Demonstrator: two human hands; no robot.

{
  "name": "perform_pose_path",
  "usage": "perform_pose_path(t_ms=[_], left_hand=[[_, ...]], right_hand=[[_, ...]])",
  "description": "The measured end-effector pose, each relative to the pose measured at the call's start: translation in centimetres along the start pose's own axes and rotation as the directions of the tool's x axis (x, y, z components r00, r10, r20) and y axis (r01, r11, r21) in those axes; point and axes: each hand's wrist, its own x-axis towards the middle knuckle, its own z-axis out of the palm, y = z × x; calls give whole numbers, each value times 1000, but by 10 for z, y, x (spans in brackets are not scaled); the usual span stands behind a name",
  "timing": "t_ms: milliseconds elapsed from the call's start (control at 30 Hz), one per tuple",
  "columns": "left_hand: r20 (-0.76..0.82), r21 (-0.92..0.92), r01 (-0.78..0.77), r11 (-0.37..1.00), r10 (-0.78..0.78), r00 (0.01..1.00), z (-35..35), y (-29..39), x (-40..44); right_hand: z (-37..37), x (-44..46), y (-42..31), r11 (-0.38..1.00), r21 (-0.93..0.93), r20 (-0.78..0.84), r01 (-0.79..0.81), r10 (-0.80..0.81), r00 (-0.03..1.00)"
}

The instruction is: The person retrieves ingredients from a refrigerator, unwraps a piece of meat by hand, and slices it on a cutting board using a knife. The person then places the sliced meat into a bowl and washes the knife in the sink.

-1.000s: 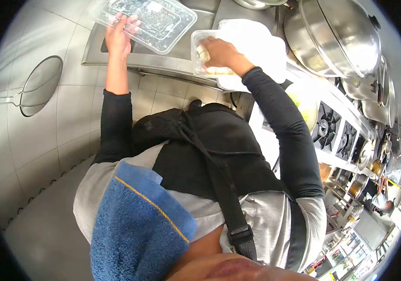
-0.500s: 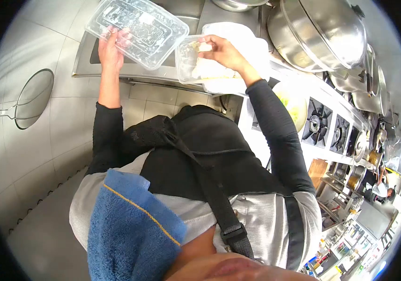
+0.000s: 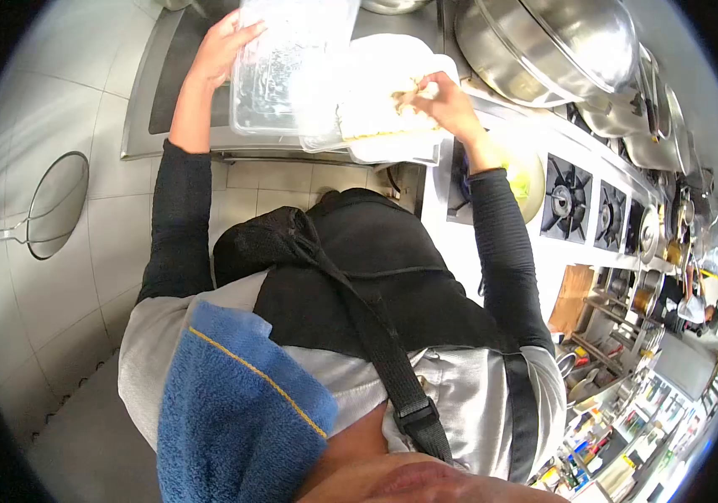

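My left hand (image 3: 223, 49) grips the outer edge of a clear plastic lid (image 3: 271, 80), which has wet-looking marks on it. The lid overlaps one end of a clear plastic tub (image 3: 319, 134). Pale food (image 3: 367, 121) lies in the tub, though glare hides much of it. Over the tub's other end, the fingers of my right hand (image 3: 451, 109) are pinched on a small pale piece of food (image 3: 408, 97); its kind is unclear. Behind and under the tub is a bright white container (image 3: 384, 46), washed out by the light.
A large steel pot (image 3: 543, 46) stands beyond my right hand. Along the right runs a stove with burners (image 3: 569, 199) and a round pan (image 3: 527, 180) holding something green. A wire strainer (image 3: 59, 205) hangs at the left. Another person (image 3: 694, 308) is far off at right.
My left hand has moved up and the lid has shifted right, now overlapping the tub. My right hand has moved right and slightly down, away from the tub's middle, with pale food at its fingertips.
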Motion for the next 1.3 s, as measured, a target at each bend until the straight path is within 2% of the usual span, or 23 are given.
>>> perform_pose_path(t_ms=[33, 100, 133, 200, 267, 367, 433, 467, 500, 533, 567, 600, 633, 667, 733, 933, 1033, 1067, 1100, 1133, 1167, 1200, 1300], left_hand=[[38, 9, -10, 1000, 10, 999, -1, -8, 10], [115, 27, -37, 999, 34, 993, -6, -28, 40], [120, 0, -56, 998, 55, 991, 7, -17, 37], [124, -56, -91, 994, 98, 987, 39, 19, 24], [201, 60, -51, 997, 38, 979, 36, 16, 32], [368, 203, 31, 979, -106, 924, 36, 27, 40], [479, 295, 44, 954, -187, 857, 44, 35, 47], [528, 342, 27, 939, -216, 822, 56, 38, 53], [570, 385, 12, 923, -248, 783, 68, 39, 57], [618, 393, -11, 920, -255, 744, 83, 37, 59], [663, 401, -35, 915, -264, 700, 98, 30, 61], [659, 422, -99, 901, -230, 716, 114, 1, 70], [658, 442, -166, 881, -192, 728, 128, -30, 79], [655, 488, -319, 812, -100, 749, 138, -43, 81], [672, 553, -578, 600, 88, 735, 157, -59, 84], [606, 550, -571, 610, 179, 775, 166, -103, 92], [392, 594, -658, 463, 548, 739, 188, -49, 48], [428, 470, -558, 684, 376, 822, 200, -44, 35], [483, 347, -385, 855, 189, 855, 213, -39, 20], [550, 234, -164, 958, 8, 835, 225, -32, 3], [573, 120, 134, 984, -179, 800, 236, -10, -21], [527, 71, 140, 988, -156, 835, 244, -5, -34], [477, -75, 163, 984, -108, 872, 236, -14, -32]], right_hand=[[10, -4, 0, 979, -158, -46, 127, -136, 990], [33, -11, -1, 817, -472, -70, 331, -408, 910], [40, -13, 0, 837, -419, -24, 353, -399, 917], [54, -12, 11, 784, -514, -77, 348, -446, 892], [59, -11, 15, 736, -561, -125, 380, -529, 839], [47, -7, 13, 819, -455, -67, 350, -423, 903], [29, 2, 34, 865, -348, -325, 362, -474, 818], [4, -15, 8, 999, 40, -287, 35, -22, 958], [-7, -21, 14, 937, 349, -326, 27, 94, 941], [-19, -24, 34, 790, 590, -363, 170, 70, 929], [-31, -35, 26, 728, 682, -343, 76, 226, 912], [-36, -46, 27, 663, 747, -323, 60, 281, 904], [-40, -54, 25, 590, 805, -302, 52, 333, 893], [-38, -58, 31, 563, 826, -247, 36, 303, 920], [-28, -71, 34, 510, 860, -173, 12, 270, 947], [-6, -77, 27, 591, 806, -164, -17, 252, 954], [-6, -73, 20, 483, 873, -224, 60, 288, 931], [-9, -75, 7, 408, 910, -214, 78, 298, 930], [-9, -74, -5, 356, 928, -219, 106, 293, 931], [-8, -70, -17, 304, 944, -220, 131, 280, 935], [-6, -64, -24, 249, 956, -219, 153, 260, 940], [-3, -59, -21, 197, 968, -199, 156, 225, 954], [3, -54, -25, 502, 860, -181, 91, 134, 974]])
